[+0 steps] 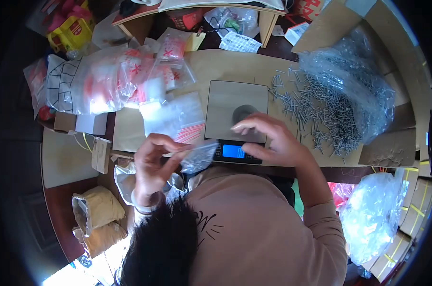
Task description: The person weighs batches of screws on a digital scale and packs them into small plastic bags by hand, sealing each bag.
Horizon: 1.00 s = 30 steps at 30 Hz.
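Note:
My left hand (155,164) pinches the top of a small clear plastic bag (199,158) with grey metal pieces inside, probably screws. The bag hangs just off the front left corner of a digital scale (222,102) with a lit blue display (233,151). Over the scale's right front side, my right hand (275,140) has its thumb and fingers apart, with nothing visible between them. Close to its fingertips, a dark round object (243,112) rests on the weighing plate. To the right of the scale lies a spread pile of screws (321,105).
Empty zip bags (170,117) lie left of the scale, beside a heap of packed bags (106,81). A large clear plastic bag (368,90) and an open cardboard box (397,62) border the screws. A wooden shelf (197,8) stands at the back.

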Each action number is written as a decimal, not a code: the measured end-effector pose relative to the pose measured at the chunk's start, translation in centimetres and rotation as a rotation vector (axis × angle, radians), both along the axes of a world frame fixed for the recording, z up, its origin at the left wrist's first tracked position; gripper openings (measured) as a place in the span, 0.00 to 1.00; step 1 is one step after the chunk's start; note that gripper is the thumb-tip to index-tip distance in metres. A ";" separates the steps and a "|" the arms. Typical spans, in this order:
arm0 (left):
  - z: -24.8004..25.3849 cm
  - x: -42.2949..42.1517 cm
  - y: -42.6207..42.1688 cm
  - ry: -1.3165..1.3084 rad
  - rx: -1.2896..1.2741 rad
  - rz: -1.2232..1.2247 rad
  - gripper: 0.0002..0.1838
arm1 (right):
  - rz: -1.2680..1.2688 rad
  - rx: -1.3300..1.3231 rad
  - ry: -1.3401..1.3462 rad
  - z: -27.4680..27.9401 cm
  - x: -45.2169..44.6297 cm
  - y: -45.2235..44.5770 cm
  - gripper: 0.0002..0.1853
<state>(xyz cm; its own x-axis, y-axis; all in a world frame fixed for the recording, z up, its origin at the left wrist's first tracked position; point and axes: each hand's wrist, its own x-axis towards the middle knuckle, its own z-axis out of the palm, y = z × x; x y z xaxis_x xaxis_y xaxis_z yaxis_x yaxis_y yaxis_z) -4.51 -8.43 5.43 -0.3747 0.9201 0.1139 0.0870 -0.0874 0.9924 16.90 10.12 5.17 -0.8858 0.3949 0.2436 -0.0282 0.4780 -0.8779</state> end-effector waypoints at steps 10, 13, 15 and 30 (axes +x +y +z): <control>0.3 2.4 2.3 0.005 0.242 -0.078 0.10 | -0.081 0.055 0.152 0.2 -1.3 -1.7 0.05; 0.4 2.4 2.5 0.041 0.184 -0.114 0.13 | -0.095 0.237 0.186 0.4 -1.2 -1.7 0.07; 1.2 2.4 2.7 0.102 0.046 -0.158 0.15 | -0.081 0.337 0.230 0.7 -1.3 -1.6 0.08; 0.5 4.4 4.3 0.362 0.048 -0.283 0.09 | -0.100 0.557 0.227 0.3 -1.6 -2.6 0.13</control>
<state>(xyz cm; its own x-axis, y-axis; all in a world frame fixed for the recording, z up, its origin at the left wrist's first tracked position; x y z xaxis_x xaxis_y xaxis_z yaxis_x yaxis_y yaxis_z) -0.10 -4.18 5.98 -0.0383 0.9711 0.2358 0.3930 -0.2023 0.8970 15.34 7.52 5.49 -0.7530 0.2326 0.6155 -0.1164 0.8736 -0.4726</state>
